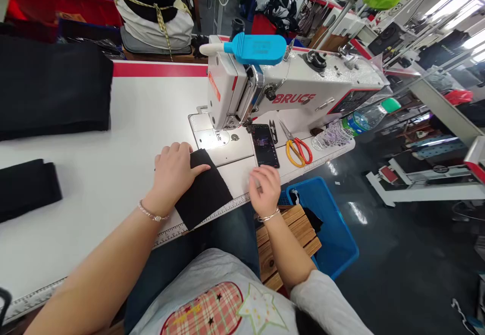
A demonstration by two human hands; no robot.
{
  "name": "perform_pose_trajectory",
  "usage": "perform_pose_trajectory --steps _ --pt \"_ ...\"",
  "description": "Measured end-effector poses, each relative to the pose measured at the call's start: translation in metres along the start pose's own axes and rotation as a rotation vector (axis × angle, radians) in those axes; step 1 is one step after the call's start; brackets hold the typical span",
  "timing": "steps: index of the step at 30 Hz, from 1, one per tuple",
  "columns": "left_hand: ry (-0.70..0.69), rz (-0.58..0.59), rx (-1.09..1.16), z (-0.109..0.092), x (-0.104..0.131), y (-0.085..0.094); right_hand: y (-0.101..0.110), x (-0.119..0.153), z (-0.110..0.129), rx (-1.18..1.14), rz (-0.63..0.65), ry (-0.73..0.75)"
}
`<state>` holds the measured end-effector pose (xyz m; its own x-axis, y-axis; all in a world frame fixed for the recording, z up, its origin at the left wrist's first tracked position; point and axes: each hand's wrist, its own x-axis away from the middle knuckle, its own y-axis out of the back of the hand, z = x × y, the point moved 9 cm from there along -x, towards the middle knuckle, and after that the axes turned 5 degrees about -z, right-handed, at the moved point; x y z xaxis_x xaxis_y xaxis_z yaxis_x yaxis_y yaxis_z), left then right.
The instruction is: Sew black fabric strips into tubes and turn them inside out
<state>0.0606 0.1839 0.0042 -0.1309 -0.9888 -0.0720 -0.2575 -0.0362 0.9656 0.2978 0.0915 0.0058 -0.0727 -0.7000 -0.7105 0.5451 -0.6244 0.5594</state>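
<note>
A small rectangular piece of black fabric [204, 188] lies on the sewing table, its lower end at the front edge. My left hand [174, 171] rests flat at the fabric's upper left, thumb stretched across it and the other fingers on the table. My right hand [265, 189] is raised at the table's front edge, apart from the fabric. Its fingers are curled in towards the thumb, with nothing visible in them. Just beyond it lies a dark phone [265, 145]. Past the fabric's top end stands the white sewing machine [295, 92], with its needle plate [214, 139] below the head.
Orange-and-red scissors [298, 148], black thread snips [273, 131] and a plastic bottle [356, 123] lie under the machine arm. Folded black fabric [53, 87] and a smaller folded piece [28, 188] are at left. A blue basket [335, 229] stands right. Another person [151, 16] sits behind the table.
</note>
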Motion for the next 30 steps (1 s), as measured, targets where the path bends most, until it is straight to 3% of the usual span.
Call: perform_pose_trajectory --steps 3,7,16,20,23,27,30 --pt "-0.017 -0.011 0.003 0.001 -0.001 -0.002 0.015 -0.014 -0.017 0.126 -0.070 -0.031" --pt "-0.009 -0.006 0.017 0.001 -0.001 -0.001 0.023 -0.021 -0.019 0.188 -0.093 -0.013" --pt "-0.044 0.084 0.040 -0.003 -0.001 -0.008 0.019 -0.020 -0.029 0.239 -0.061 -0.054" --pt "-0.071 0.065 0.093 -0.007 -0.002 -0.004 0.011 -0.022 -0.031 0.293 0.005 -0.071" --pt "-0.070 0.054 0.169 -0.010 -0.002 0.001 0.008 -0.023 -0.015 0.275 0.032 -0.032" --pt "-0.058 0.068 0.303 -0.013 -0.001 0.006 0.008 -0.019 0.033 0.097 0.028 0.143" --pt "-0.038 0.072 0.425 -0.014 -0.001 0.008 -0.001 -0.007 0.064 -0.037 0.128 0.245"
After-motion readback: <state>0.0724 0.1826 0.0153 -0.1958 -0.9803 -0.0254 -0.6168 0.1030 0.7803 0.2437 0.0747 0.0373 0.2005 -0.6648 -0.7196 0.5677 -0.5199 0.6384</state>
